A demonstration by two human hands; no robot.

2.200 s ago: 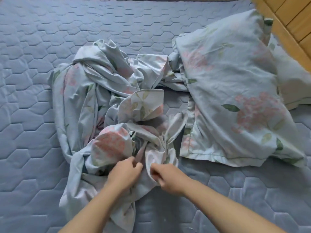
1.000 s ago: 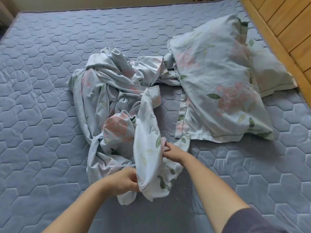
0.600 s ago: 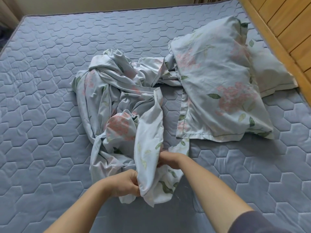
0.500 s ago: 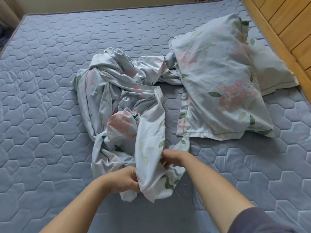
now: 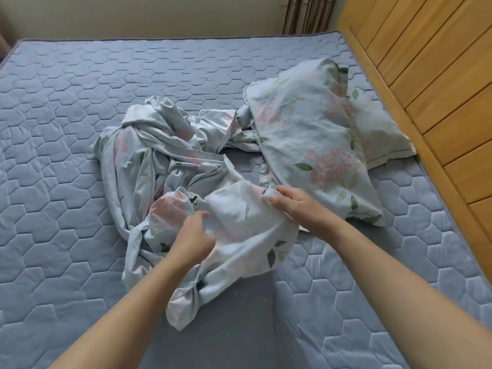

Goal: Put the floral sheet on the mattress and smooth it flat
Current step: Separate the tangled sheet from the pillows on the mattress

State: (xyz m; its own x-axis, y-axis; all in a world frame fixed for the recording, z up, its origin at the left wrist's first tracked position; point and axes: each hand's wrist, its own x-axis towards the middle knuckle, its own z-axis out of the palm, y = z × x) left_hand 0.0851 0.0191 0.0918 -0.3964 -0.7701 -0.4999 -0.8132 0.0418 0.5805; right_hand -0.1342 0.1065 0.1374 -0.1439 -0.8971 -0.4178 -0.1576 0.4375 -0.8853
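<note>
Head cam: floral sheet [image 5: 149, 161] crumpled in heap, middle of mattress [image 5: 66, 102], not spread. L hand [image 5: 193, 237] on near part of heap, fingers curled into fabric, gripping fold. R hand [image 5: 295, 206] pinches bunched edge btwn thumb & fingers, just beside floral pillow [image 5: 314, 134]. That one overlaps 2nd pillow [image 5: 380, 134], which lies against wooden headboard [image 5: 426, 75] on right.

A home bedroom. A blue quilted mattress [image 5: 66, 107] spreads on every side of the spot where the left hand [image 5: 193, 235] and right hand [image 5: 295, 206] grip a crumpled floral sheet [image 5: 149, 161]. Just right of the grip a floral pillow [image 5: 314, 134] lies by a slatted wooden headboard [image 5: 426, 75]; far beyond the grip stand a plain wall [image 5: 133, 14] and a curtain [image 5: 306, 12]
</note>
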